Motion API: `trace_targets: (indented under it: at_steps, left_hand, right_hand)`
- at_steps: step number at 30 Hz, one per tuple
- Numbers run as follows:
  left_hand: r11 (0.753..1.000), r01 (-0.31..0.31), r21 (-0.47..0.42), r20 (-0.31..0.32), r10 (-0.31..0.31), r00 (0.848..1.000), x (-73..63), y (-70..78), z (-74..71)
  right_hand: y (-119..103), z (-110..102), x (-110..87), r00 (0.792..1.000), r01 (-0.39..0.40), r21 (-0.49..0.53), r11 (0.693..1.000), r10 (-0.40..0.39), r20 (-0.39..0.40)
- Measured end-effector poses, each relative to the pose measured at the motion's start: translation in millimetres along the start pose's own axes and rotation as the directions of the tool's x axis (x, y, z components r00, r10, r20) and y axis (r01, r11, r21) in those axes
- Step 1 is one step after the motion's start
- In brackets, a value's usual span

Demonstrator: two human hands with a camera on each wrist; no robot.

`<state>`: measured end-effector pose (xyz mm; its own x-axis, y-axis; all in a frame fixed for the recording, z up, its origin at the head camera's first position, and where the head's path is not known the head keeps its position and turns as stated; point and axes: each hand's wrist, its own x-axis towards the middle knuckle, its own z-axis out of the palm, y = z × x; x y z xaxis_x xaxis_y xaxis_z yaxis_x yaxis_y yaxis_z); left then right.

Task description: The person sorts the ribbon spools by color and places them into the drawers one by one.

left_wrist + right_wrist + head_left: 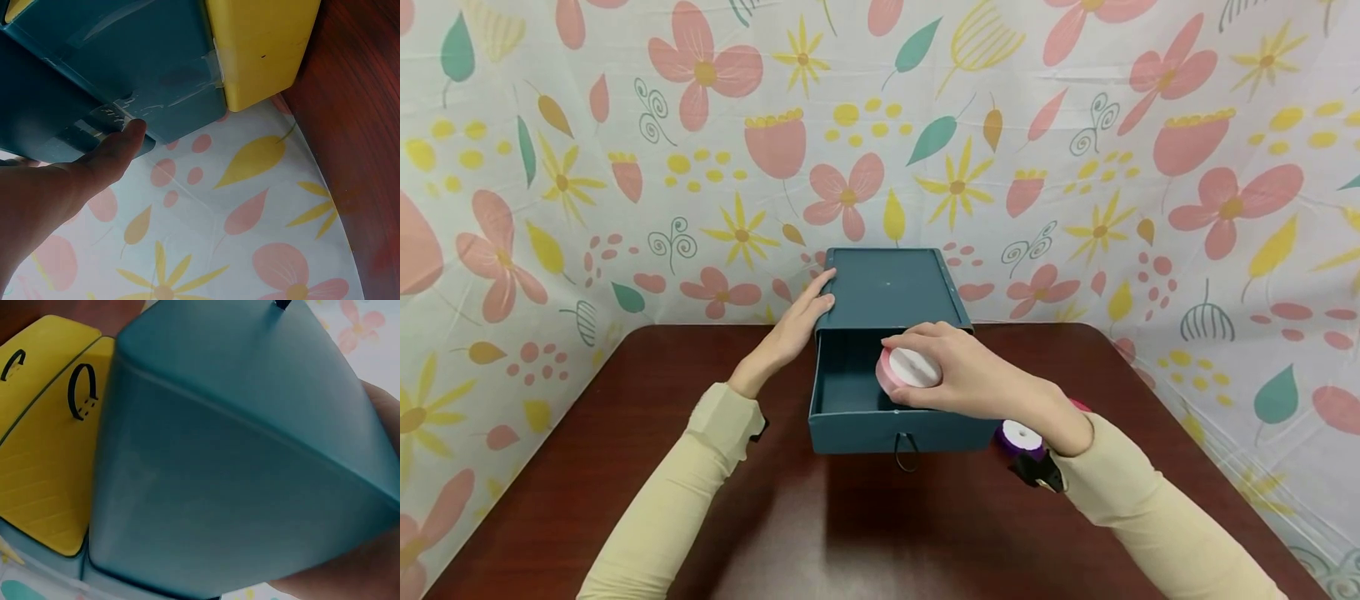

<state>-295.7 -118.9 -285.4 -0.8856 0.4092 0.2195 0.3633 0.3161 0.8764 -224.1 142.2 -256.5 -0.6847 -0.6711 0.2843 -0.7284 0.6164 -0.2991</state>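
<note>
On the table stands a teal drawer box (887,287) with its top teal drawer (857,433) pulled out toward me. My right hand (981,375) grips a roll of pink ribbon on a white spool (917,367) between thumb and fingers, over the right part of the open drawer. My left hand (793,332) rests against the left side of the box with fingers straight. In the left wrist view its thumb (106,156) lies along the teal side. The right wrist view shows the drawer's side, which hides most of the right hand (384,415).
Lower yellow drawers (56,444) with black loop handles (81,392) sit below the open one. A purple ribbon spool (1022,435) lies right of the box on the dark wooden table (760,517), with something red (1080,406) behind my right wrist. A flowered cloth (700,208) hangs behind.
</note>
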Motion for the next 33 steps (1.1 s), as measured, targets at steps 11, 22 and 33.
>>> trace_targets:
  at_steps: [11, 22, 33]
  left_hand:
    - [1.0, -0.002, 0.014, -0.014, 0.003, 1.0, 4.1, -8.0, -0.6]
    - [1.0, -0.028, 0.011, -0.031, 0.028, 0.999, 19.5, -35.6, -1.7]
    - [0.999, -0.041, 0.026, -0.035, 0.042, 0.998, 19.8, -35.7, -1.7]
  right_hand:
    - [-1, 1, 13.9, 0.988, 0.01, 0.01, 1.0, -0.011, 0.153]
    - [3, 1, 17.7, 0.985, 0.037, 0.049, 0.998, -0.045, 0.167]
    - [-4, -15, -15.4, 0.972, 0.15, 0.168, 0.974, -0.114, -0.206]
